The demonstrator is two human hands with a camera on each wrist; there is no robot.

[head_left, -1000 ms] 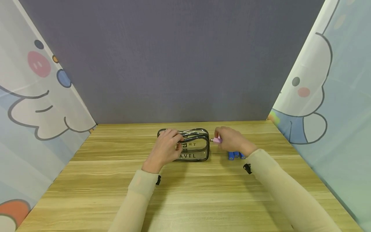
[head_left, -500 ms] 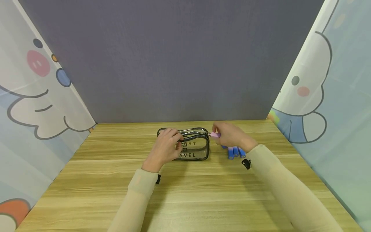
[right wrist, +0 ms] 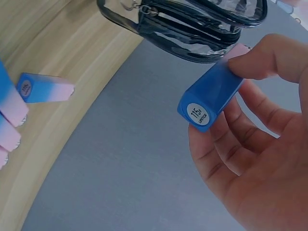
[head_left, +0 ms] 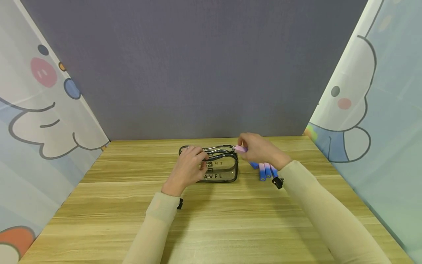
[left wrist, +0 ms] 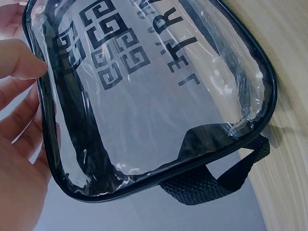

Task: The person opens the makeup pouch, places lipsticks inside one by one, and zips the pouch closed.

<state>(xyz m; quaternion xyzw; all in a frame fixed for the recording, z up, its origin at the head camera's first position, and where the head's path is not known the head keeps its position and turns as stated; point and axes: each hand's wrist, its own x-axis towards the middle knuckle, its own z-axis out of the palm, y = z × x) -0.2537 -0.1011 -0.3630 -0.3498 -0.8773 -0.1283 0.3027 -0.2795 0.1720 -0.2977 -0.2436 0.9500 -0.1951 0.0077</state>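
Note:
A clear travel pouch (head_left: 227, 174) with black trim and black lettering stands upright on the table, its top opening parted. My left hand (head_left: 189, 167) grips the pouch's upper edge near its left end; in the left wrist view the thumb (left wrist: 21, 60) and fingers pinch the black piping. Beyond the pouch's right end, my right hand (head_left: 260, 148) holds a blue-to-pink lipstick (right wrist: 211, 94) between thumb and fingers, its labelled blue end showing. The lipstick's pink end overlaps the pouch's upper right rim in the head view.
Several more blue-and-pink lipsticks (head_left: 262, 173) lie on the wooden table (head_left: 230, 227) right of the pouch, one lipstick (right wrist: 45, 87) apart from the others. A black strap loop (left wrist: 211, 185) sticks out from the pouch's end. A grey panel (head_left: 204, 73) rises behind the table.
My right hand has moved up and to the left with the lipstick, from beside the pouch to its upper right rim. The left hand has stayed on the pouch.

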